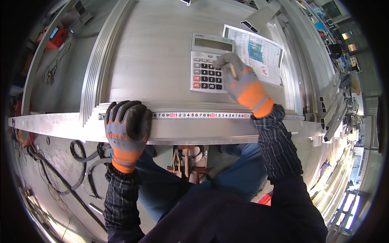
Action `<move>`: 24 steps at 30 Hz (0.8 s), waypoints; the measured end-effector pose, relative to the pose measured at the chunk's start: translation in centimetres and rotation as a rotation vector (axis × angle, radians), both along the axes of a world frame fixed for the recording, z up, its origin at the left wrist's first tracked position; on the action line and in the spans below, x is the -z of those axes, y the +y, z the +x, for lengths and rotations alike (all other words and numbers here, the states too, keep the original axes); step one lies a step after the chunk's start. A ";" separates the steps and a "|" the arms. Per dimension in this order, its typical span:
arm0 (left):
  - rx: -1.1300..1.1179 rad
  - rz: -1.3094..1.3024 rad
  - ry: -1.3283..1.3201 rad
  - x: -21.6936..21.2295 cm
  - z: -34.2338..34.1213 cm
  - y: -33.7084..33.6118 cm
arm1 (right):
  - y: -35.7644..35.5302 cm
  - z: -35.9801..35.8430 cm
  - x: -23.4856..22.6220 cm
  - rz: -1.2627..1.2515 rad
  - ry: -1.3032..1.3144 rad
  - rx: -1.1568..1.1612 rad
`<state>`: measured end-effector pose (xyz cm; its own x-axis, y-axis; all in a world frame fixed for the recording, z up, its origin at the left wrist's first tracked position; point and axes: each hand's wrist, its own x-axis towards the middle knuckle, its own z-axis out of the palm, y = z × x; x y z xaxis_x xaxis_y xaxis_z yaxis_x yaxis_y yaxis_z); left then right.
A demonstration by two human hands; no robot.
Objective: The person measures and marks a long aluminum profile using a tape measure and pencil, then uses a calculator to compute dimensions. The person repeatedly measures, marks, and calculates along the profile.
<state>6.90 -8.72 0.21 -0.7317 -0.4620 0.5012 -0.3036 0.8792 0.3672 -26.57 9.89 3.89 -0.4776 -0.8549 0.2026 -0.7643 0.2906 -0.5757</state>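
Note:
My left hand (127, 125), in a grey, orange and black work glove, rests on the front metal rail with its fingers apart. It covers part of the measuring tape strip (194, 115) that runs along the rail. My right hand (241, 81), gloved alike, is over the right side of a silver calculator (197, 54), with its fingertips by the upper keys. A short tan stick (233, 71), perhaps a pencil, shows between its bent fingers. To the right of the calculator, a printed sheet (275, 48) with a blue patch lies partly beneath this hand.
The metal worktop (150, 52) is bordered by ridged aluminium profiles (103, 52). A cut aluminium profile (261, 18) lies at the far right. Dark hoses (77, 178) coil on the floor at left, near a red device (54, 36). Long profiles are stacked at right.

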 end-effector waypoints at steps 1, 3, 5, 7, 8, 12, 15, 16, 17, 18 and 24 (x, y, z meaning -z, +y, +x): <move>0.010 -0.010 0.003 -0.2 -0.3 0.2 | 1.1 0.4 -0.7 -0.089 -0.075 -0.007; 0.022 -0.021 0.013 -0.4 -0.7 0.1 | 2.7 1.3 -1.2 -0.064 -0.039 -0.039; 0.013 -0.008 0.018 -0.2 -0.5 0.0 | 3.7 1.8 -0.8 -0.046 -0.007 -0.075; 0.014 -0.021 0.022 -0.3 -0.5 0.0 | 4.2 2.7 -0.8 0.055 0.066 -0.058; 0.018 -0.040 0.023 -0.4 -0.5 0.0 | 4.3 3.1 -0.8 0.104 0.102 -0.051; 0.025 -0.049 0.006 -0.7 -0.6 0.0 | 4.5 3.4 0.0 0.070 0.110 -0.036; 0.022 -0.020 -0.007 -0.4 -0.4 -0.1 | 4.3 3.6 -1.1 0.002 0.027 -0.043; 0.021 -0.021 -0.005 -0.3 -0.4 -0.1 | 4.1 3.3 -0.6 -0.048 0.016 -0.056; 0.021 -0.021 -0.004 -0.3 -0.4 -0.1 | 4.1 3.1 -0.2 -0.097 0.005 -0.069; 0.020 -0.022 -0.003 -0.3 -0.4 -0.1 | 4.1 3.1 -0.1 -0.083 0.003 -0.084; 0.036 -0.069 0.001 -0.8 -0.4 0.0 | 2.7 4.4 0.1 0.036 0.081 -0.121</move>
